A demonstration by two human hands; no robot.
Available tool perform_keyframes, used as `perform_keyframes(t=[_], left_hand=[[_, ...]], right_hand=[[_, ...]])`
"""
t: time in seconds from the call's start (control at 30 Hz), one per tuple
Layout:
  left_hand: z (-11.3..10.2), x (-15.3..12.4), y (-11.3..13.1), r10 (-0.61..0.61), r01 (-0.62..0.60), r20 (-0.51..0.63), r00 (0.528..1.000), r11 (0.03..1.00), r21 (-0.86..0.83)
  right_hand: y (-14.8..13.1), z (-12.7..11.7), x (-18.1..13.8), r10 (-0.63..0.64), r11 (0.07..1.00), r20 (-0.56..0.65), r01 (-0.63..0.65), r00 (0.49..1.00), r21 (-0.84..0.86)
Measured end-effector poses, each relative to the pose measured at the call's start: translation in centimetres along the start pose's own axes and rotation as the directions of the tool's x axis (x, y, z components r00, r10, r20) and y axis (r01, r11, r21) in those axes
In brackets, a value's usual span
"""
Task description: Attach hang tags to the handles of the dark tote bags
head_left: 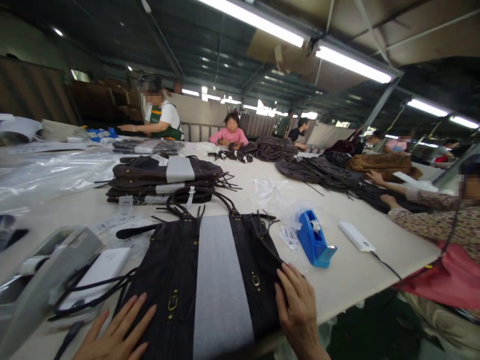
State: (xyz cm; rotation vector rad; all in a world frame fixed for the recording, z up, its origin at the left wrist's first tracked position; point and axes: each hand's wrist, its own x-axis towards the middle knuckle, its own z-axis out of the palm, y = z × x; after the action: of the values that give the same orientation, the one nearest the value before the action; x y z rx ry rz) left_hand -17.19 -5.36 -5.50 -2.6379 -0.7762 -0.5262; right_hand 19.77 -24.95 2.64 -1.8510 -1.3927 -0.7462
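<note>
I read the left hand (116,332) as fully open: fingers straight and slightly spread, palm down at the near left corner of the dark bag (168,280), gripping nothing. The right hand (298,305) is likewise flat, its fingers laid together along the bag's right edge. Whether the thumb hooks under that edge I cannot tell. The bag lies flat on the counter (345,285) directly below the camera, handles (233,216) pointing away, with a pale paper band (221,285) running lengthwise down its middle. Two flat palms at opposite sides appear to serve one function — keeping the soft body spread and the band smooth and centred. A blue tape dispenser (314,242) stands just beside the bag's right side, near the right hand, a position that would suit a one-handed reach. A white slab-shaped device (356,236) with a cable lies farther right, apart from the bag. A white box (99,272) sits just left of the bag, partly under loose straps. Beyond the handles rests a stack of banded bags (161,180) — probably grouped as like items. Other people work at the far and right sides of the counter, and their hands are well apart from the two reported here.
</note>
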Motion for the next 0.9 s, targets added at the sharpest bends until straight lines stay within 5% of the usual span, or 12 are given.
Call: perform_keyframes(t=[0.1,0.17,0.23,0.3,0.43,0.57,0.7,0.8,0.9], left_hand=[[-1.7,1.0,0.6,0.018,-0.017,0.028,0.999,1.0,-0.025],[-2.3,1.5,0.8,0.018,-0.016,0.069,0.997,0.999,-0.032],[-2.4,1.7,0.6,0.009,-0.005,0.131,0.991,0.999,-0.034],[-2.2,1.7,0.2,0.001,0.007,0.186,0.983,0.999,-0.042],[-3.2,4.4,0.0,0.019,0.005,0.246,0.969,0.995,-0.099],[-7.2,13.4,3.9,0.069,0.069,0.402,0.913,0.945,-0.319],[-8.0,23.7,10.5,0.082,0.361,0.537,0.84,0.655,-0.664],[-5.3,29.0,14.3,-0.01,0.7,0.738,0.674,0.328,-0.635],[-2.1,32.3,16.7,-0.134,0.793,0.796,0.59,0.28,-0.541]], right_hand=[[0.5,-0.3,-0.2,0.358,0.932,0.022,-0.358,0.934,0.058],[1.5,-0.8,0.0,0.57,0.784,0.191,-0.599,0.799,0.162],[2.8,-1.5,0.4,0.628,0.604,0.424,-0.752,0.653,0.263],[4.0,-2.1,0.6,0.545,0.467,0.605,-0.81,0.58,0.355],[5.9,-2.8,0.9,0.357,0.288,0.757,-0.835,0.547,0.468],[7.1,-2.0,1.8,0.198,0.08,0.82,-0.843,0.536,0.532],[7.5,0.2,3.4,0.046,-0.116,0.869,-0.861,0.493,0.495],[7.8,2.8,4.4,0.136,-0.054,0.86,-0.863,0.492,0.502],[8.7,6.0,4.7,0.313,0.208,0.721,-0.786,0.618,0.583]])
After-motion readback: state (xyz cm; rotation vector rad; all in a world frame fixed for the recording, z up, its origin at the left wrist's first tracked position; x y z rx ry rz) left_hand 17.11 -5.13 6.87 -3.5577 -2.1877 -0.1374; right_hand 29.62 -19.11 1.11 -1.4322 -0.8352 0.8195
